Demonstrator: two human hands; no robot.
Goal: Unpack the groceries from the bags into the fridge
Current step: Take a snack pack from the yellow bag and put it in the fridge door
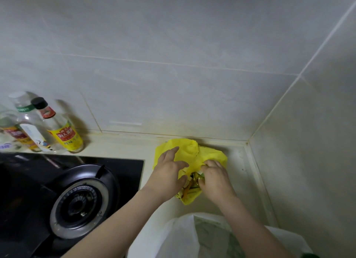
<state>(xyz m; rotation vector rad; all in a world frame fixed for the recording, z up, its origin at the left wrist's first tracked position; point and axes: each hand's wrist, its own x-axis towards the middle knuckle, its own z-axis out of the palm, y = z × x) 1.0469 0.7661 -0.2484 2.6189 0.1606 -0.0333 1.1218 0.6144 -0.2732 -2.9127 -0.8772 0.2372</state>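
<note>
A crumpled yellow plastic bag (pixel 209 154) lies on the pale counter (pixel 123 144) near the corner of the tiled walls. My left hand (pixel 168 173) lies on the bag's left side with fingers spread over the plastic and the thumb at the opening. My right hand (pixel 214 176) pinches the bag's right edge at the opening, fingers curled. Between the hands the opening shows packaged items (pixel 193 182) in yellow and green; I cannot tell what they are. A white translucent bag (pixel 192 236) holding something green sits near the front edge, under my forearms.
A black gas hob (pixel 63 190) with a round burner fills the left. Three bottles (pixel 63 130) stand against the back wall behind it. Tiled walls close off the back and right side of the counter. No fridge is in view.
</note>
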